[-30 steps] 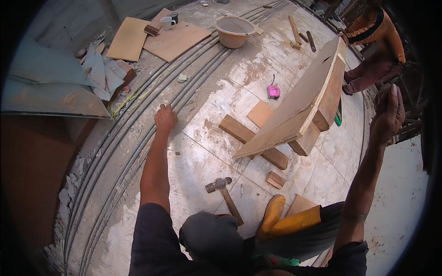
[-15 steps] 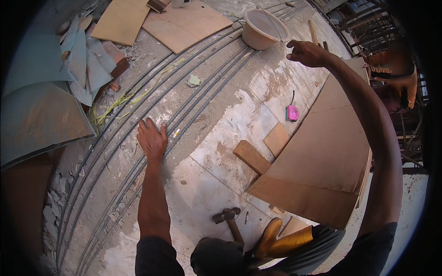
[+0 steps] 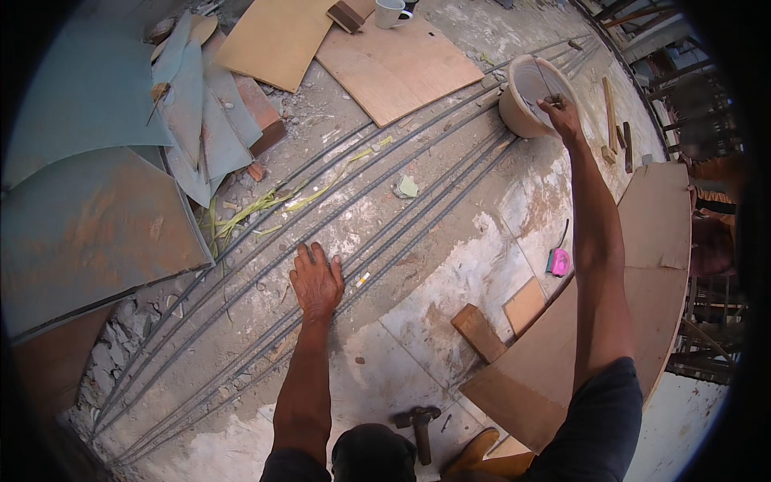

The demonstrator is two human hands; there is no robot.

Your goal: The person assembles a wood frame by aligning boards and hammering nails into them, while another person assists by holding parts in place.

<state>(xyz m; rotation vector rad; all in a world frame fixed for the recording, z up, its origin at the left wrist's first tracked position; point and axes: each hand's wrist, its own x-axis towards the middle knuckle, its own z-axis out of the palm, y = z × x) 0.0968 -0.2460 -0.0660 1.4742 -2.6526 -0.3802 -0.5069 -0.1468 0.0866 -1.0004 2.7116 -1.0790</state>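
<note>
Right hand (image 3: pixel 564 120) out at the bucket (image 3: pixel 515 108), left hand (image 3: pixel 317 283) low over the dark steel bars (image 3: pixel 434 189), and we've got both in clear sight! Underfoot, pale tiles (image 3: pixel 466 269) meet gritty, rubble-strewn ground, and the bars sweep across it in long curves. Over on our left, broad bluish sheets (image 3: pixel 96 225) lie stacked; further up we spot a plywood panel (image 3: pixel 397 68) with a white mug (image 3: pixel 392 13) on it. Pink tape measure (image 3: pixel 560 262) on the tiles, hammer (image 3: pixel 421 434) by the bottom edge, big brown board (image 3: pixel 530 353) sloping beneath our right arm. Look at that right arm, stretched well forward to the bucket, up by the far stretch of the bars! Our left arm extends ahead too, not as far. Right fingers are curled closed on the bucket's thin wire handle; left palm faces down, fingers loosely spread, nothing in its grasp, and whether it touches the bars, we can't tell.
</note>
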